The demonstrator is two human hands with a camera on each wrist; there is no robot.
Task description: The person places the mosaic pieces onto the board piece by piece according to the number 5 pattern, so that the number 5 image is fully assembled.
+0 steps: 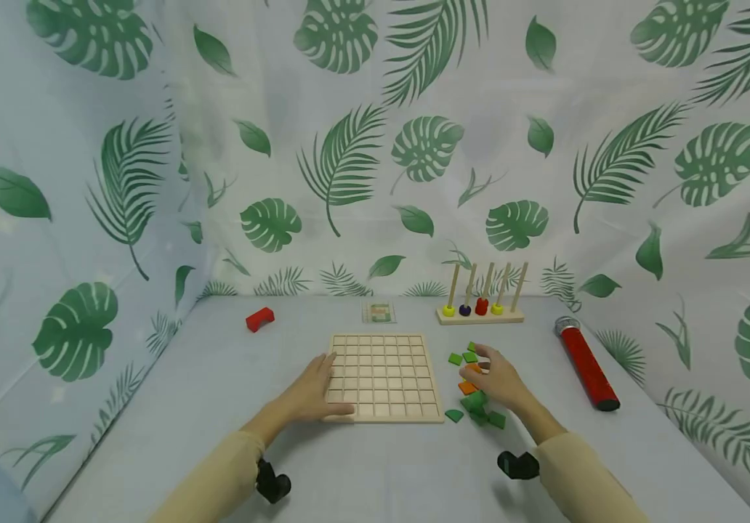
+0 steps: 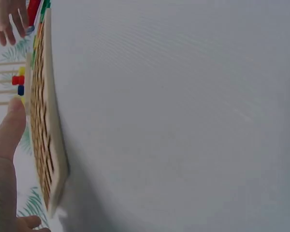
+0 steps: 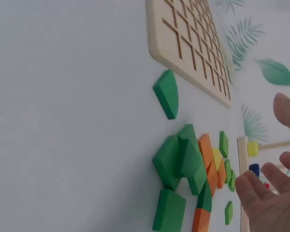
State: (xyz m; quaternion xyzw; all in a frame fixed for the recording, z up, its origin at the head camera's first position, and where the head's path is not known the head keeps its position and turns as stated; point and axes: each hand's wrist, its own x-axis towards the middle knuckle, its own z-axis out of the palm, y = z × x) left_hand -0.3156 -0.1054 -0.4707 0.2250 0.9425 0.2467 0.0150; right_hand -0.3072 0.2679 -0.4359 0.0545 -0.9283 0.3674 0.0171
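A square wooden grid board (image 1: 384,368) lies on the table in front of me, its cells bare. At its left side is my left hand (image 1: 309,391), with fingers and thumb spread along the edge; the thumb lies over the near left corner. My right hand (image 1: 504,381) hovers over the small pile of pieces right of the board, fingers loosely bent and nothing visible between them. In the right wrist view, that pile has dark green pieces (image 3: 167,162), orange pieces (image 3: 206,149), a yellow piece (image 3: 216,158) and light green pieces (image 3: 224,143). One green piece (image 3: 167,95) lies apart, near the board's corner.
Behind the pieces stands a wooden peg rack (image 1: 480,317) with coloured beads. A red microphone (image 1: 589,367) lies at the far right. At the back are a red arch-shaped block (image 1: 260,319) and a small patterned card (image 1: 379,313). Leaf-print cloth (image 1: 375,181) hangs behind the table.
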